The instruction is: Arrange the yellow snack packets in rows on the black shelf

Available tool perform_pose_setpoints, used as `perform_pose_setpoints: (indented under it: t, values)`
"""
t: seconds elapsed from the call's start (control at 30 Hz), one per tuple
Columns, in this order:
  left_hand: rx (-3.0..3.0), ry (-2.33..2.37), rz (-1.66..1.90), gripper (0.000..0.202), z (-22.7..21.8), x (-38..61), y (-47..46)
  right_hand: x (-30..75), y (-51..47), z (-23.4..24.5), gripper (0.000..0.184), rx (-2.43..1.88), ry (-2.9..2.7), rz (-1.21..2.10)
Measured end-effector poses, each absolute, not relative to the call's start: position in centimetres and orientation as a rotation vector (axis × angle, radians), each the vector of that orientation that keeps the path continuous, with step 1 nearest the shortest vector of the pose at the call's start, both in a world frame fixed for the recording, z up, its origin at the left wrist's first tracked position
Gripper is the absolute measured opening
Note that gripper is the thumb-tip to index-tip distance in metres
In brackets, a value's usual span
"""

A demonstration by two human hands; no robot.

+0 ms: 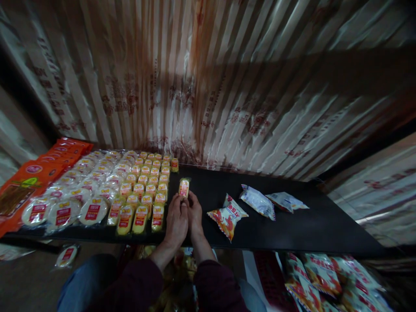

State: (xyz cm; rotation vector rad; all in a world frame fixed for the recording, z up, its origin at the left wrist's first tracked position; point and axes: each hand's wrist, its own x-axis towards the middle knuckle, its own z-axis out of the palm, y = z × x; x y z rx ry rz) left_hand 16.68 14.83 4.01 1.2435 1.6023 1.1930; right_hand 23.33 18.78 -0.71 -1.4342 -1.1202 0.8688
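Both my hands meet over the black shelf [292, 229], close to its front edge. Between their fingertips is a small wrapped cake [183, 188], yellow with a red and white label, its far end pointing away from me. My left hand [177, 216] is closed on it from the left. My right hand [194, 214] is closed against it from the right, the fingers partly hidden. Just left of my hands stand rows of similar wrapped cakes [141, 219]. Further left lie rows of round white wrapped cakes [93, 211].
Orange packets [24, 184] overlap at the far left. Three snack bags lie on the right: an orange-white bag [229, 216], a silvery bag [258, 202] and a pale bag [286, 201]. More bags [321, 273] lie below the shelf. One round cake [67, 255] lies low at left.
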Motion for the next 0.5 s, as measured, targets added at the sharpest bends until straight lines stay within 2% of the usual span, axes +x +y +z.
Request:
perform_pose_setpoints:
  t: [0.5]
  values:
    - [1.282,1.633,1.169,0.038,4.5,17.2,17.8,23.3,22.5,-1.7,0.037,-1.366,-1.135,0.851]
